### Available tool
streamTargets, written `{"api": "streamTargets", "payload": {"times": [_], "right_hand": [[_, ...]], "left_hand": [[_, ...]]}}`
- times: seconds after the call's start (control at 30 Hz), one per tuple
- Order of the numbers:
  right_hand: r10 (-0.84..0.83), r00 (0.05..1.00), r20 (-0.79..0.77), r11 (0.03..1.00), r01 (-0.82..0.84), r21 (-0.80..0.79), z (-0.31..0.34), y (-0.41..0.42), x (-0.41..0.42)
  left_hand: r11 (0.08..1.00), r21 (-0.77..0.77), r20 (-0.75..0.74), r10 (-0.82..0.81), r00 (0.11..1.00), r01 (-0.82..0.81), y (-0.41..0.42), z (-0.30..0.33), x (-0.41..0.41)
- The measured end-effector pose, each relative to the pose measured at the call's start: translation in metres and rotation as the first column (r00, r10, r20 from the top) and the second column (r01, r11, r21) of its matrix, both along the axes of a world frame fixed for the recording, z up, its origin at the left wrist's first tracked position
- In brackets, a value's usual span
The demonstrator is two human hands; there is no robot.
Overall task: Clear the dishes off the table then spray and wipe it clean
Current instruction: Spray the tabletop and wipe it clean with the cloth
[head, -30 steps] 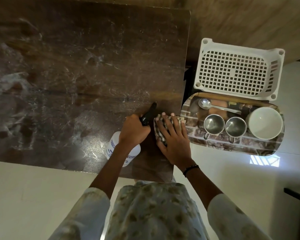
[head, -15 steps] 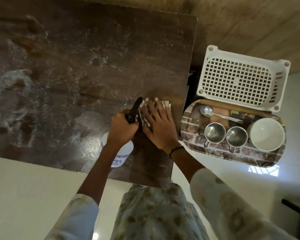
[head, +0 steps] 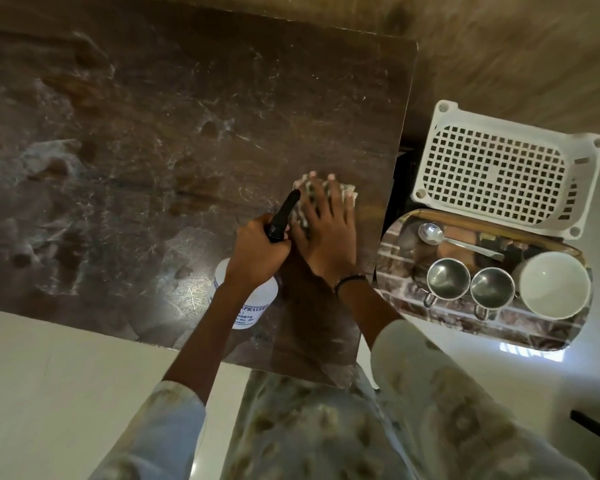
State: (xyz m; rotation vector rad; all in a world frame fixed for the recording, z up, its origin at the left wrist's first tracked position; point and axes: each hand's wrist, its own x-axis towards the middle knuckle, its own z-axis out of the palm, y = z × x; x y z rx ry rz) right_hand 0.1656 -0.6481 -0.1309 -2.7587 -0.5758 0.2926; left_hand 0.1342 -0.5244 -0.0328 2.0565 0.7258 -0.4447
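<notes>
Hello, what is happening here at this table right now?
A person is cleaning the dark marble table. The left hand holds a white spray bottle by its black trigger head, and the right hand presses a folded cloth flat on the tabletop. The dishes are already off it: a spoon, two steel cups and a white bowl sit on a tray beside the table.
</notes>
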Motion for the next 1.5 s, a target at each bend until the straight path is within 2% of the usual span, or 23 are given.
{"api": "streamTargets", "payload": {"times": [0.1, 0.17, 0.27, 0.43, 0.53, 0.67, 0.7, 0.83, 1.0, 1.37, 1.5], "right_hand": [[0.134, 0.991, -0.006, 0.991, -0.134, 0.004, 0.003, -0.025, -0.03], [0.144, 0.99, -0.002, 0.989, -0.144, -0.041, 0.002, -0.054, -0.036], [0.052, 0.998, 0.019, 0.99, -0.049, -0.134, 0.003, -0.074, -0.018], [-0.183, 0.982, 0.054, 0.975, 0.188, -0.114, 0.005, -0.019, 0.03], [-0.117, 0.993, 0.008, 0.99, 0.117, -0.076, 0.001, 0.01, 0.025], [0.118, 0.993, 0.017, 0.991, -0.117, -0.07, 0.003, -0.022, -0.014], [0.12, 0.993, 0.015, 0.989, -0.118, -0.091, 0.002, -0.039, -0.018], [-0.044, 0.999, 0.007, 0.989, 0.045, -0.143, 0.003, -0.078, -0.005], [-0.042, 0.999, -0.01, 0.99, 0.041, -0.136, 0.005, -0.077, -0.002], [-0.023, 1.0, 0.004, 0.996, 0.023, -0.088, 0.003, -0.081, 0.003], [-0.018, 1.0, 0.013, 0.997, 0.019, -0.073, 0.002, -0.083, 0.035]], "left_hand": [[0.999, -0.028, -0.014, -0.016, 1.0, 0.016, 0.004, 0.003, 0.007], [0.999, -0.04, -0.017, -0.023, 1.0, 0.022, 0.006, 0.005, 0.012], [0.997, -0.072, -0.018, -0.04, 0.999, 0.038, 0.011, 0.006, 0.019], [0.991, -0.09, -0.01, -0.099, 0.995, 0.098, 0.016, 0.001, 0.033], [0.989, -0.09, 0.006, -0.115, 0.993, 0.115, 0.017, -0.002, 0.043], [0.985, -0.068, 0.008, -0.156, 0.988, 0.156, 0.01, -0.005, 0.056], [0.983, -0.076, 0.003, -0.169, 0.986, 0.169, 0.006, -0.005, 0.059], [0.967, -0.087, -0.042, -0.245, 0.969, 0.241, -0.013, -0.007, 0.07], [0.948, -0.081, -0.082, -0.313, 0.946, 0.307, -0.038, -0.006, 0.084], [0.984, 0.005, -0.101, -0.177, 0.979, 0.179, -0.039, -0.014, 0.092], [0.987, 0.006, -0.099, -0.159, 0.982, 0.16, -0.03, -0.014, 0.094]]}}
